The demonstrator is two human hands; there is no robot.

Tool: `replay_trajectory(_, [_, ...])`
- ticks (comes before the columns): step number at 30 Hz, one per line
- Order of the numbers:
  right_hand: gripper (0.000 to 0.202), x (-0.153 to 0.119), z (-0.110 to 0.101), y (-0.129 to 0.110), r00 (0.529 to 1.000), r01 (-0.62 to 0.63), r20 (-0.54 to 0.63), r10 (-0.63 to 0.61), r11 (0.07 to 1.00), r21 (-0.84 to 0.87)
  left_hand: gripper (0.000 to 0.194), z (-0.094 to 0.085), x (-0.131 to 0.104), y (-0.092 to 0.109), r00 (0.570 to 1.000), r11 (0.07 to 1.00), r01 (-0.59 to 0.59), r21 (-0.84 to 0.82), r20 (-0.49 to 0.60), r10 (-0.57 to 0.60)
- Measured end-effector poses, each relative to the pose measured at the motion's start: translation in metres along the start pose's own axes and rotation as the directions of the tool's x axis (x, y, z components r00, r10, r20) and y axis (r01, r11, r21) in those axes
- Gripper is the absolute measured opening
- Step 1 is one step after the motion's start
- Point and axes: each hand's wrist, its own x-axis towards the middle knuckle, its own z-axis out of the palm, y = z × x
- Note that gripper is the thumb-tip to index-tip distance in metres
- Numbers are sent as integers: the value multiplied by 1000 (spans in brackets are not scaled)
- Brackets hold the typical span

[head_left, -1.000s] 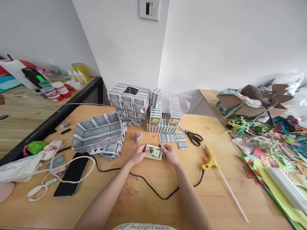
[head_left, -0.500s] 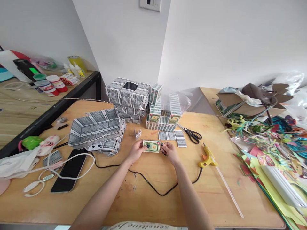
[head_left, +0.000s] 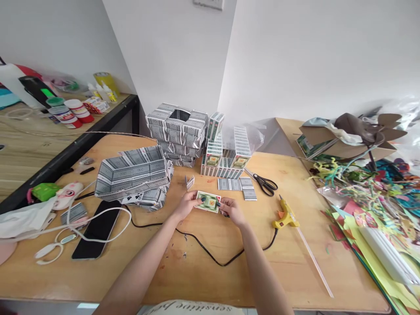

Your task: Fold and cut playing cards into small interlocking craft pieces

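Between my hands, above the table, is a small green-and-white playing card box (head_left: 209, 201) with its printed face up. My left hand (head_left: 187, 204) pinches its left end, thumb on top. At the other end my right hand (head_left: 232, 210) grips the right edge, its fingers curled partly out of sight. Just beyond lie several grey-backed playing cards (head_left: 229, 184), and a small folded card piece (head_left: 189, 181) stands near my left hand. Stacked card boxes (head_left: 223, 170) rise behind them.
Black-handled scissors (head_left: 265, 183) and a yellow glue gun (head_left: 286, 214) lie on the right, its black cord crossing in front. Baskets made of cards (head_left: 133, 173) and a phone (head_left: 96, 229) sit left. Paper scraps (head_left: 354, 227) crowd the right edge.
The card box has tilted slightly, its right end now lower and nearer me. My right fingers have moved a little over its right edge. The whole view has shifted slightly.
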Motion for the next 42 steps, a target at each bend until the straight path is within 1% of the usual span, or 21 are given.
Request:
replay_trajectory(3, [26,-2,1,-4,1000,15,6,-15,1000,-28,36,-1,0,1,999,999,28,-39,42,-26])
replay_trajectory(7, [27,-4,1,-5,1000,16,19,-15,998,-54,36,-1,0,2,998,998,53,-33,45,-52])
replay_trajectory(10, [29,-6,2,-1,1000,6,28,-5,999,-37,34,-1,0,2,996,998,60,-27,63,-58])
replay_trajectory(13, [32,-7,3,3,1000,7,-22,-7,1000,7,35,-2,0,2,996,998,52,-38,73,-49])
replay_trajectory(15, [34,-6,5,3,998,9,-66,-8,1000,23,37,-1,0,1,998,999,31,-30,56,-29])
replay_trajectory(19, [37,-7,7,1,992,2,-122,-4,1000,-20,37,1,-1,-1,999,999,-34,35,21,33])
replay_trajectory(23, [32,-8,11,-1,980,25,-194,-36,998,-63,35,2,-2,-4,995,993,-95,75,19,94])
replay_trajectory(29, [27,-7,17,4,955,58,-285,-84,993,-100,35,3,0,-6,992,988,-125,89,4,125])
replay_trajectory(32, [27,-8,18,7,935,47,-342,-95,988,-148,33,3,-1,-7,990,985,-139,107,9,139])
replay_trajectory(37, [27,-14,19,7,890,7,-432,-148,950,-311,31,5,-1,-7,987,977,-163,135,9,163])
replay_trajectory(40, [30,-15,20,5,848,-26,-500,-177,928,-373,32,6,-1,-7,985,975,-167,145,-11,170])
replay_trajectory(42, [33,-15,20,5,820,-44,-540,-188,921,-388,32,8,-2,-9,980,970,-180,164,-50,190])
